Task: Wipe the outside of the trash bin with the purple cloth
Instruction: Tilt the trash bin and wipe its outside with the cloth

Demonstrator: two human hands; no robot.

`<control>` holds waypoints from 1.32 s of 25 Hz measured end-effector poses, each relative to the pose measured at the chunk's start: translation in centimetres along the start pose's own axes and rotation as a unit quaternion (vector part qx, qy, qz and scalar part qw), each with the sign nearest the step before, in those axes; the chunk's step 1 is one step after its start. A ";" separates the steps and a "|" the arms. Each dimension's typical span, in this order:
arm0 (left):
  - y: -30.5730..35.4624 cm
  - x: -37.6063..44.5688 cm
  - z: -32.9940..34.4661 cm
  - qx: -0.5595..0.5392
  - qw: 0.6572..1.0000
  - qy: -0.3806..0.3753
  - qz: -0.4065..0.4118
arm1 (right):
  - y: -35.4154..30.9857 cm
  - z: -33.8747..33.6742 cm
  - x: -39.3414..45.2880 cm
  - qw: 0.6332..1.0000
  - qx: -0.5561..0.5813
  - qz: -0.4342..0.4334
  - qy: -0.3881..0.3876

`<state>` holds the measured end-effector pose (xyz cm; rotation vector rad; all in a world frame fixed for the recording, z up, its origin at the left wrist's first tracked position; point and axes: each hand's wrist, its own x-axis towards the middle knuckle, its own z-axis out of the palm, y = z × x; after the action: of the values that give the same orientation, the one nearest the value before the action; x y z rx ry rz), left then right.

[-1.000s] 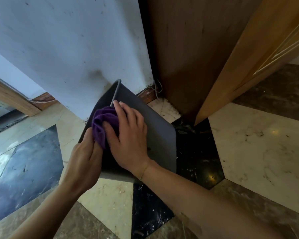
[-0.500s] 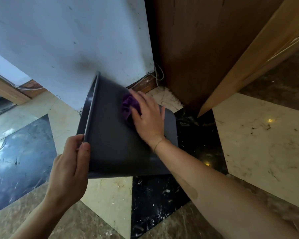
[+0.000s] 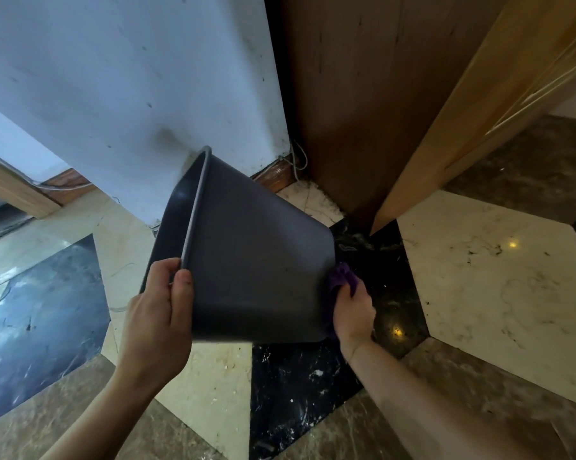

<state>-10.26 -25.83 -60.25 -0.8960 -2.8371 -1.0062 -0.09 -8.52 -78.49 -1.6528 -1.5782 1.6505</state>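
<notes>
A dark grey trash bin (image 3: pixel 256 260) is tipped on its side above the floor, its open mouth turned left and its base to the right. My left hand (image 3: pixel 162 313) grips the bin's rim at the lower left, thumb on the outside. My right hand (image 3: pixel 353 310) presses a bunched purple cloth (image 3: pixel 341 277) against the bin's base end at the lower right; most of the cloth is hidden behind the bin and my fingers.
A scuffed white wall (image 3: pixel 130 94) stands directly behind the bin, with a wooden skirting board (image 3: pixel 273 175) and loose wires (image 3: pixel 298 161) at its foot. A brown wooden door frame (image 3: pixel 363 94) and a lighter door (image 3: pixel 479 111) rise to the right. The marble floor (image 3: pixel 495 277) is dusty.
My right hand has slid the cloth from the bin's upper side down to its base end. My left hand has stayed on the rim, and the bin has tipped further.
</notes>
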 end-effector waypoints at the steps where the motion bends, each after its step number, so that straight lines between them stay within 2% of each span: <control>1: 0.3 -0.1 0.2 0.001 1.000 -0.007 0.008 | -0.1 -0.1 -1.8 0.998 0.005 -0.054 0.010; 3: 0.9 -0.2 0.7 0.009 0.999 -0.023 0.032 | -1.7 0.5 -4.5 0.989 0.022 -0.143 -0.006; 5: 1.4 -0.3 1.2 0.013 0.998 -0.030 0.051 | -4.3 1.2 -7.0 0.979 0.034 -0.197 -0.050; 8: 1.3 -0.1 1.3 0.004 0.998 -0.027 0.057 | -7.9 2.3 -10.5 0.933 0.067 -0.331 -0.123; 11: 1.0 -0.1 1.1 0.010 0.999 -0.008 0.040 | -9.6 3.8 -10.8 0.896 -0.019 -0.413 -0.163; 13: 0.6 -0.3 0.8 0.021 0.999 0.008 0.027 | -9.9 4.4 -8.9 0.894 -0.087 -0.408 -0.163; 16: -0.3 -0.3 0.4 0.029 1.000 0.006 0.003 | -8.6 4.9 -4.8 0.918 -0.099 -0.353 -0.155; 20: -1.1 -0.2 0.0 0.023 0.999 0.010 -0.035 | -5.7 4.1 1.1 0.950 -0.112 -0.277 -0.086; 23: -1.3 -0.3 0.0 0.018 0.998 0.014 -0.051 | -4.2 3.1 3.9 0.974 -0.125 -0.186 -0.032; 26: -1.7 -0.2 -0.1 0.013 0.998 0.016 -0.052 | -4.1 2.0 5.6 0.992 -0.103 -0.059 -0.046; 28: -1.9 -0.3 -0.2 0.010 0.998 0.017 -0.056 | -3.6 0.8 5.1 0.990 -0.129 -0.009 -0.058; 30: -2.0 -0.5 -0.4 0.006 0.998 0.017 -0.057 | -2.3 -0.2 2.5 0.976 -0.211 -0.051 -0.028; 31: -1.9 -0.6 -0.4 0.005 0.998 0.016 -0.055 | -1.5 -0.5 0.5 0.965 -0.236 -0.112 -0.002; 33: -1.5 -0.5 0.2 0.003 0.999 0.011 -0.045 | -0.1 -0.8 -3.8 0.937 -0.214 -0.274 0.016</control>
<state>-10.64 -26.94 -61.37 -0.7584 -2.8847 -1.0090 1.62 -11.24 -76.37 -1.2188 -2.2372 1.0386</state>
